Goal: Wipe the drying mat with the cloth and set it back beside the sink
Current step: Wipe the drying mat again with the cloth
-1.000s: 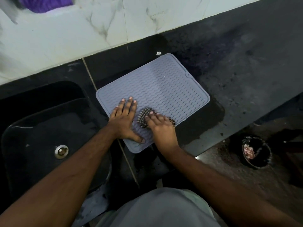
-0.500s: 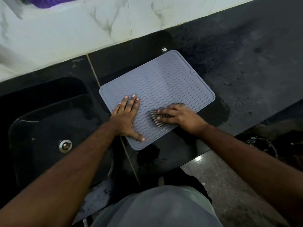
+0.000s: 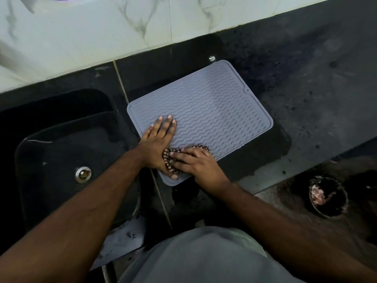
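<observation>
Left hand (image 3: 158,139) lies flat, fingers straight, pinning the mat (image 3: 208,111) to the bench (image 3: 306,103) beside the sink (image 3: 61,144). Right hand (image 3: 195,162) presses the cloth (image 3: 169,160) onto the mat's near corner, fingers spread over it.

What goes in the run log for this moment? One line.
phase: wiping | left hand: flat on mat | right hand: presses cloth | mat beside sink
</observation>
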